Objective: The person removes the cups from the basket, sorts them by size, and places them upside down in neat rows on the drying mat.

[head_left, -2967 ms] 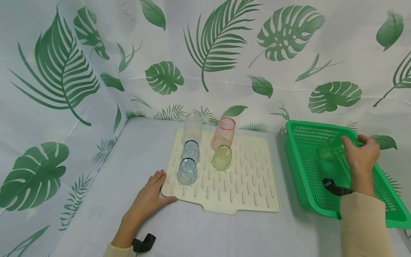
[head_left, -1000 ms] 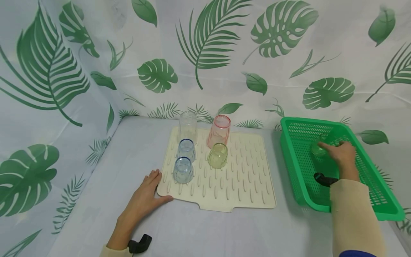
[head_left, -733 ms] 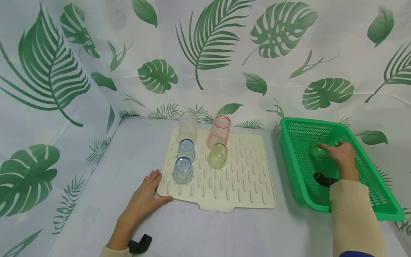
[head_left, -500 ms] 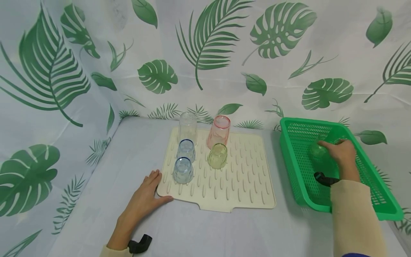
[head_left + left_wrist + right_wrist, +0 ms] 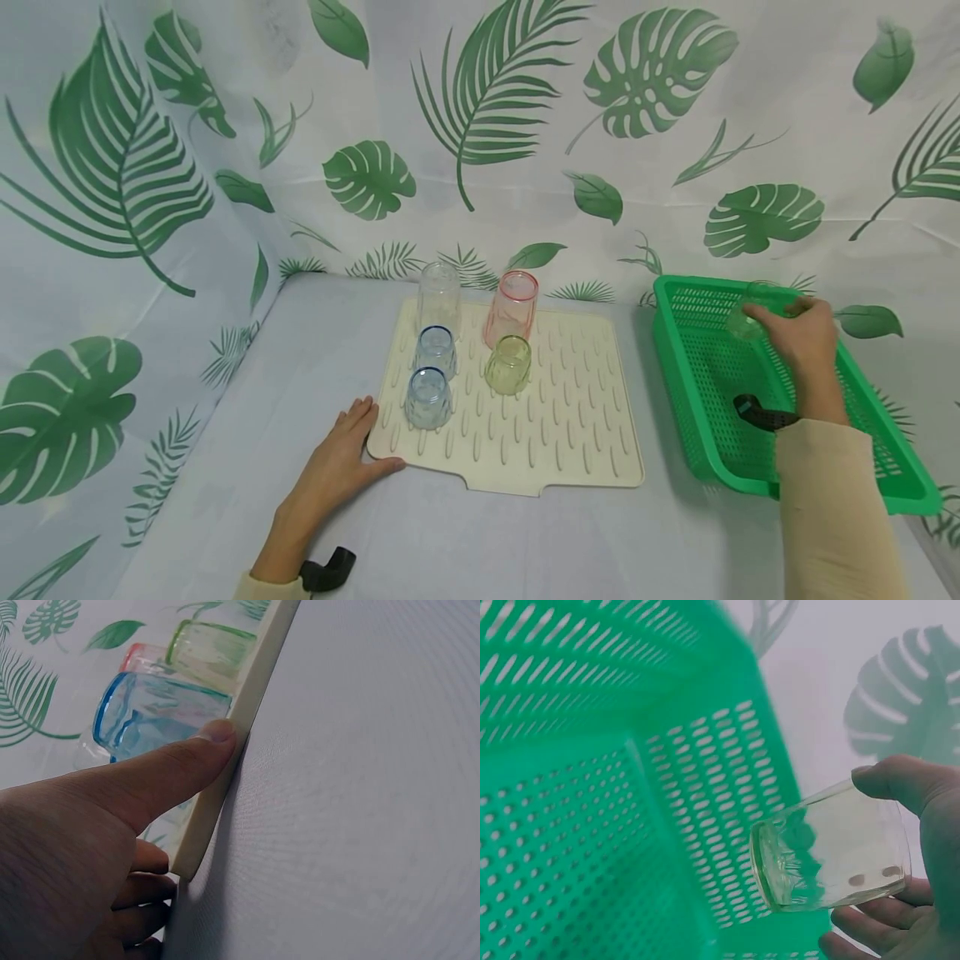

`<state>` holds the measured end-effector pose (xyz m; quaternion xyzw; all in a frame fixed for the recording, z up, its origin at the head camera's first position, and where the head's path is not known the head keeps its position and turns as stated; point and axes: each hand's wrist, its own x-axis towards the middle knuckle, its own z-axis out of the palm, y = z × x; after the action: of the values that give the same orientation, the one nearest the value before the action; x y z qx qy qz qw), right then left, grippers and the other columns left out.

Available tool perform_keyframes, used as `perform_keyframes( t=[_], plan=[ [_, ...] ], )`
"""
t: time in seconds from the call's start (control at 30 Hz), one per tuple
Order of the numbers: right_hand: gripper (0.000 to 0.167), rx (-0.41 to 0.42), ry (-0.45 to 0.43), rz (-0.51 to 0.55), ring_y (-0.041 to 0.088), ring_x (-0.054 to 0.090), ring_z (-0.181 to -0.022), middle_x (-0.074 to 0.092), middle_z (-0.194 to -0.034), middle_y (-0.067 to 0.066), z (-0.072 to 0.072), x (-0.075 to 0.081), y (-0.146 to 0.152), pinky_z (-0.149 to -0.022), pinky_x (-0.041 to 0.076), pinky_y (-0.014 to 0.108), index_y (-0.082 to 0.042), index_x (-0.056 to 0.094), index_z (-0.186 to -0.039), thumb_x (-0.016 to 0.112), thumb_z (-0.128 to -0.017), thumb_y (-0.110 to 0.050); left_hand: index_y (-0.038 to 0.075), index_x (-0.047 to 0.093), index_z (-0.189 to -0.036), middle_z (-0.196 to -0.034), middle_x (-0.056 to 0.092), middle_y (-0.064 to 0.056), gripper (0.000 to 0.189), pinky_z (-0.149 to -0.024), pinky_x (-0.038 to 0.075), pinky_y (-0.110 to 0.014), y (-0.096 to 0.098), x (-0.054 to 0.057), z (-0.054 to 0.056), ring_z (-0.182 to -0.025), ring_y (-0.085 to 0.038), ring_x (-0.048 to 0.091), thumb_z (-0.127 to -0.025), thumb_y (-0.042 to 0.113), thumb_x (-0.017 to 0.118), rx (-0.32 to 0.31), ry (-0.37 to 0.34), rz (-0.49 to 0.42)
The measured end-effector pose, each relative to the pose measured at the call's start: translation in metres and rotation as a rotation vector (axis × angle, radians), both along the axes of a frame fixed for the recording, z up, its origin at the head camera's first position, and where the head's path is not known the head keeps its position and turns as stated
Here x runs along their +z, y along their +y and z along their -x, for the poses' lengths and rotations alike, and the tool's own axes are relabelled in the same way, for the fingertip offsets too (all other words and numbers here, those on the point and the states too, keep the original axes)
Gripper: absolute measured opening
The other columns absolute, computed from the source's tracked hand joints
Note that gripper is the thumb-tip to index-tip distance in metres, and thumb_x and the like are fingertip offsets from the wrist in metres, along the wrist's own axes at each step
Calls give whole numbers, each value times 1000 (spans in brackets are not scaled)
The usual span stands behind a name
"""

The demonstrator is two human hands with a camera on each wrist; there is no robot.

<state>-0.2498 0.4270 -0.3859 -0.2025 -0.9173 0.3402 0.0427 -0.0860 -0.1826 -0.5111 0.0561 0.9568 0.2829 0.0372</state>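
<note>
My right hand [image 5: 806, 340] grips a small clear drinking glass [image 5: 840, 847] with a yellow-green tint, thumb on one side and fingers on the other. In the right wrist view the glass lies tilted, above the floor of the green plastic basket [image 5: 678, 408]. My left hand [image 5: 333, 462] rests at the near left corner of a cream ridged drying mat [image 5: 570, 400], its thumb against the mat's edge. On the mat stand a tall clear glass [image 5: 438, 296], a tall pink glass [image 5: 512, 312], two short blue-rimmed glasses [image 5: 428, 404] and a short yellow-green glass [image 5: 508, 367].
The basket stands right of the mat, its perforated walls rising around my right wrist. Behind everything hangs a white curtain [image 5: 517, 225] with a green leaf print. A pale cloth [image 5: 570, 542] covers the table.
My right hand first reached down into the basket and took hold of the small glass. In the last half second it has raised the glass off the basket's floor. My left hand stays on the mat.
</note>
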Motion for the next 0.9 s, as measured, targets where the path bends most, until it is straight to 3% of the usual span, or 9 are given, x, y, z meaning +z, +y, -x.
perform_keyframes(
  t=[0.17, 0.27, 0.4, 0.53, 0.73, 0.9],
  plan=[
    [102, -5, 69, -10, 46, 37, -130, 32, -152, 29, 0, 12, -10, -99, 40, 62, 3, 13, -156, 54, -91, -64, -4, 36, -152, -162, 31, -21, 101, -124, 24, -55, 0, 1, 0, -152, -41, 26, -82, 56, 76, 0, 2, -1],
    [102, -21, 94, -9, 34, 40, -121, 44, -137, 4, -1, 20, -17, -94, 42, 52, -3, 14, -158, 57, -89, -66, -4, 35, -152, -162, 31, -21, 101, -124, 24, -55, 0, 1, 0, -152, -40, 25, -82, 56, 76, 0, -3, 0],
    [98, -40, 123, 10, 23, 38, -119, 35, -112, -29, -4, 31, -25, -91, 39, 41, -14, 18, -159, 60, -87, -65, -3, 35, -153, -162, 31, -21, 102, -124, 24, -55, 1, 1, 1, -152, -40, 25, -82, 57, 76, 2, -10, 2],
    [93, -44, 161, 37, 16, 36, -124, 33, -109, -34, -10, 39, -34, -93, 38, 38, -21, 20, -159, 62, -87, -63, -4, 35, -153, -162, 31, -22, 102, -124, 24, -55, 1, 1, 0, -152, -41, 25, -82, 56, 76, 3, -7, 3],
    [85, -53, 229, 68, -8, 35, -109, 38, -114, -34, -20, 51, -51, -85, 37, 20, -28, 26, -156, 66, -87, -58, -5, 35, -152, -161, 31, -22, 102, -124, 25, -55, 1, 1, 0, -151, -41, 26, -81, 55, 77, 2, -2, 7],
    [81, -38, 281, 110, -13, 40, -104, 41, -115, -34, -30, 61, -65, -89, 39, 16, -29, 29, -155, 69, -88, -51, -4, 35, -153, -162, 31, -22, 102, -124, 24, -55, 1, 1, 0, -152, -41, 25, -81, 56, 76, 5, -17, 6]
  ],
)
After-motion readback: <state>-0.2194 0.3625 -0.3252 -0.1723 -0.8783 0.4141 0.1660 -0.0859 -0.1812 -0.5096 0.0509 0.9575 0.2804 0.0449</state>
